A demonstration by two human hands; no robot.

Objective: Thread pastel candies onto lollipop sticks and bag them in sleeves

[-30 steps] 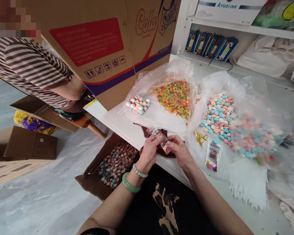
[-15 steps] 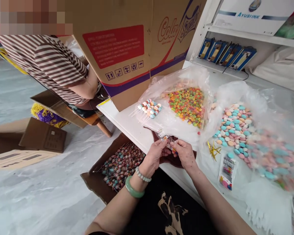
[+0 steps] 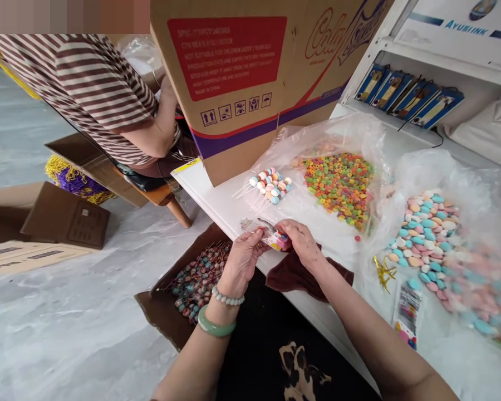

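Observation:
Both hands are at the front edge of the white table. My left hand (image 3: 247,253) pinches one end of a small printed clear candy packet (image 3: 278,238). My right hand (image 3: 301,240) grips its other end, fingers closed and partly hiding it. Under the right wrist lies a dark brown cloth (image 3: 290,272). Just beyond the hands, several candy lollipops (image 3: 271,186) with white sticks lie on the plastic sheeting. A similar filled packet (image 3: 408,314) lies flat to the right, near gold twist ties (image 3: 384,273).
Ring-shaped candies (image 3: 338,186) and pastel disc candies (image 3: 428,234) lie on open plastic bags. An open carton (image 3: 150,303) of wrapped lollipops stands below the table edge. A large cardboard box (image 3: 237,161) rises behind. At left sits a person in a striped shirt (image 3: 92,83).
The packet has turned in my hands, showing its colourful end beside the right fingers. My hands are slightly farther apart, and more of the brown cloth shows. The view has shifted.

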